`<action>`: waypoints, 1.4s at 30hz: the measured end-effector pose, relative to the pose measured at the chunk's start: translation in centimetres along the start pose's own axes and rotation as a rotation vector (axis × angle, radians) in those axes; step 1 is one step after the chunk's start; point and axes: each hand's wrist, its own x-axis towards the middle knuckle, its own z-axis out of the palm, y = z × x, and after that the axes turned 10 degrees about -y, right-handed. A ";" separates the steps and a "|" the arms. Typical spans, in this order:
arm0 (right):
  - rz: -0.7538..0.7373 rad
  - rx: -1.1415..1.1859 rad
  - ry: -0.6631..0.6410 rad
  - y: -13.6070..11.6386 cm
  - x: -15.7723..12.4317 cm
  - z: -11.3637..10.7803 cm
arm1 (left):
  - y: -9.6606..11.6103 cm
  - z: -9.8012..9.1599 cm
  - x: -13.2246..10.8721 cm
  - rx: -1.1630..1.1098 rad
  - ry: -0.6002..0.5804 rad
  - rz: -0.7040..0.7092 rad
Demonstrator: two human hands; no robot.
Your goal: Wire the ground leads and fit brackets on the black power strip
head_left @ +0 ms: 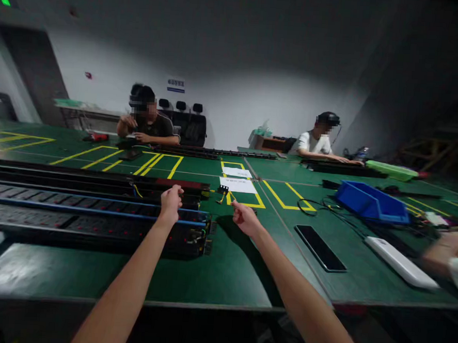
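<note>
My left hand [171, 204] is closed, fingertips together, over the right end of the long black rails [189, 187]. Whatever it may hold is hidden or too small to name. My right hand [246, 219] is in a pinch above the green table, to the right of the rail ends. Just beyond its fingertips is a small black connector [223, 189] with short yellow wires. Whether the fingers grip a wire cannot be made out. Nearer to me lies another long black strip unit [124, 230], with a blue edge, red dots and wires at its right end.
White paper sheets [238, 185] lie beyond my hands on the green table [238, 280]. To the right are a phone [319, 248], a white device [400, 262], black cables and a blue bin [370, 201]. Two people sit across; another person's hand [447, 249] is at far right.
</note>
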 end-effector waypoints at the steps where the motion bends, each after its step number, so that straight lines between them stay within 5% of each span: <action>1: 0.004 0.000 -0.007 -0.1 0.0 0.0 | 0.0 0.0 0.0 0.001 0.001 -0.001; 42: 0.083 -0.036 0.005 -0.6 -0.4 0.5 | -0.2 -0.2 0.0 0.013 -0.013 0.012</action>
